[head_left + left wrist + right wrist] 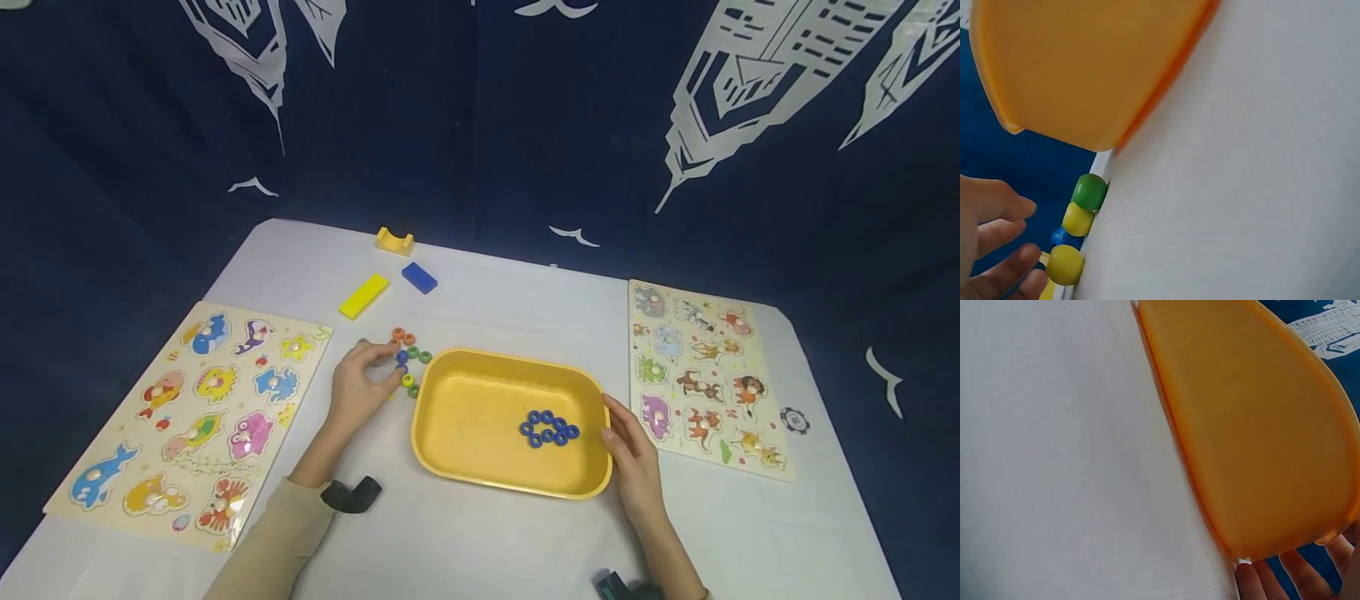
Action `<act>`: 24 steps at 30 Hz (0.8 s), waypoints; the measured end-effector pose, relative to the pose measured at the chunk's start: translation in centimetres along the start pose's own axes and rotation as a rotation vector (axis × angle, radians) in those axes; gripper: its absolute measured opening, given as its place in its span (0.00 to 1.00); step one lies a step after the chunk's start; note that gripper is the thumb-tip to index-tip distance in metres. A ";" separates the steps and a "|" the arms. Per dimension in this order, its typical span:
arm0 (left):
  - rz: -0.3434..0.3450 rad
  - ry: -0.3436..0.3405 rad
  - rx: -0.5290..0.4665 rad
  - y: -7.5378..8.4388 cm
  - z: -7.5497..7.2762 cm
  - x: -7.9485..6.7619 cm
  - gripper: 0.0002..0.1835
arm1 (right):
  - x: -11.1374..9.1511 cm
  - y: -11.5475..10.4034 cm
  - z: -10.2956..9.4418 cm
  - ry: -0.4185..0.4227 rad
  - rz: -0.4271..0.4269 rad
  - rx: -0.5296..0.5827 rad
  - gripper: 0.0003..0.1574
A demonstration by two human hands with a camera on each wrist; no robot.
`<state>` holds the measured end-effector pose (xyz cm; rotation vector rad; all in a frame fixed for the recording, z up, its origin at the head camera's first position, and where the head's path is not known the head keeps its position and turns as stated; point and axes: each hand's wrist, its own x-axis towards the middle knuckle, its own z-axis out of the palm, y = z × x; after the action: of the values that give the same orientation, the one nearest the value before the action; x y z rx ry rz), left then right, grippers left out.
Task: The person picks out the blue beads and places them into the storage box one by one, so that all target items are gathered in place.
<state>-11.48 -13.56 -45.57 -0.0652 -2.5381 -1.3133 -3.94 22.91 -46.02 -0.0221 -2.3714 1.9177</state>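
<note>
My left hand [360, 387] reaches over a small group of round beads left of the yellow plastic tray. Its thumb and fingers are apart beside a blue bead [402, 357]. In the left wrist view, a green bead [1090, 192] and a yellow bead [1065, 265] stand just beyond the fingertips, with nothing between the fingers. Orange beads [397, 333] lie at the group's far end. My right hand [636, 458] holds the tray [480, 425] by its right end, thumb at the rim and fingers along the outer wall. Inside the tray, several blue beads [547, 417] sit toward the right.
A sea-animal puzzle board [262, 350] lies on the left and a land-animal board [675, 333] on the right. Toward the back edge are a yellow block [364, 297], a blue block [419, 278] and a notched yellow block [394, 242]. A round chip [795, 420] lies far right.
</note>
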 end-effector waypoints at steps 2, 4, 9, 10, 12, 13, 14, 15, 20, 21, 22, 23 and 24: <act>-0.005 -0.005 0.027 -0.7 0.4 -0.1 0.17 | 0.0 0.1 0.0 -0.002 -0.002 0.007 0.25; -0.001 -0.011 0.059 -1.2 0.7 -0.1 0.16 | 0.0 0.1 0.0 -0.001 -0.004 0.010 0.24; 0.017 -0.014 0.105 -1.5 1.1 -0.1 0.14 | 0.0 0.0 0.0 0.013 0.003 0.007 0.24; 0.014 -0.015 0.108 -1.5 1.2 -0.1 0.14 | 0.0 -0.1 0.0 0.018 0.008 0.007 0.24; 0.008 -0.020 0.118 -1.4 1.1 -0.1 0.14 | -0.1 -0.1 0.1 0.029 0.023 0.002 0.24; 0.000 -0.025 0.122 -1.4 1.1 -0.1 0.13 | -0.1 -0.2 0.1 0.035 0.032 0.003 0.24; -0.003 -0.029 0.125 -1.4 1.1 -0.1 0.13 | -0.1 -0.2 0.1 0.039 0.039 0.000 0.24; -0.009 -0.034 0.129 -1.4 1.0 -0.2 0.13 | -0.2 -0.2 0.1 0.040 0.043 -0.003 0.24; -0.033 -0.056 0.134 -1.4 0.9 -0.2 0.14 | -0.3 -0.1 0.2 0.028 0.030 0.000 0.24; -0.035 -0.059 0.131 -1.4 0.9 -0.2 0.14 | -0.2 -0.1 0.2 0.027 0.024 0.004 0.24; -0.035 -0.059 0.129 -1.4 0.9 -0.2 0.14 | -0.2 -0.1 0.2 0.022 0.017 0.004 0.24; -0.033 -0.059 0.128 -1.4 0.9 -0.2 0.14 | -0.2 -0.1 0.2 0.020 0.012 0.006 0.24; -0.030 -0.058 0.129 -1.5 0.9 -0.1 0.15 | -0.1 -0.1 0.2 0.017 0.006 0.004 0.24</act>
<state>-11.83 -13.65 -47.26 -0.0396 -2.6762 -1.1709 -3.82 22.70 -45.95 -0.0453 -2.3600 1.9175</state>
